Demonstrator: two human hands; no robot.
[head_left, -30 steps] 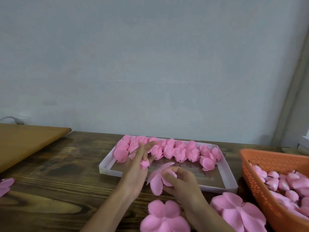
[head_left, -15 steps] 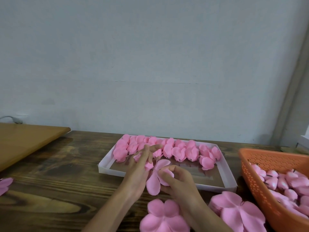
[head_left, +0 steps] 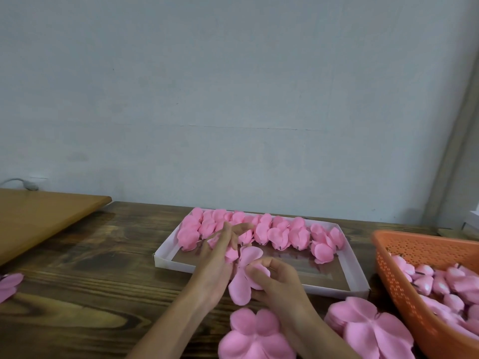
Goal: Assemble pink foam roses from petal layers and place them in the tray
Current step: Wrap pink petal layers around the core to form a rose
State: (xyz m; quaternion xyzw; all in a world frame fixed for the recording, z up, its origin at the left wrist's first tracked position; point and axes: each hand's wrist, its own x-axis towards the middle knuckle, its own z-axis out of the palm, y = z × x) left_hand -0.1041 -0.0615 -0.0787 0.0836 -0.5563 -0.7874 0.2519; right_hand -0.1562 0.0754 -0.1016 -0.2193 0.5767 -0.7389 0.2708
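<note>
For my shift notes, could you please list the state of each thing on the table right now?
White tray: far row filled with roses, near part bare.
Orange basket: holds many rose buds.
Petal layer: lifted, held by both hands.
Left hand: fingers on a small bud.
Right hand: pinching the layer.
Petal stacks: lying flat, untouched.

Pink foam on dark wood, white tray, orange basket.

The roses point(head_left: 261, 230), the petal layer point(head_left: 243, 278) between the hands, the two petal stacks point(head_left: 255, 335) point(head_left: 368, 330) and the petals point(head_left: 9, 285) at the left edge are all one plain pink. The tray point(head_left: 347, 265) has white walls and a glossy brown floor. The basket point(head_left: 404, 288) is orange, patterned with small holes; its buds point(head_left: 440, 283) are pink with paler tips. The table point(head_left: 85, 281) is dark brown with bold swirling grain, the board point(head_left: 39, 218) a lighter plain tan. The wall point(head_left: 233, 99) is pale grey-blue.
</note>
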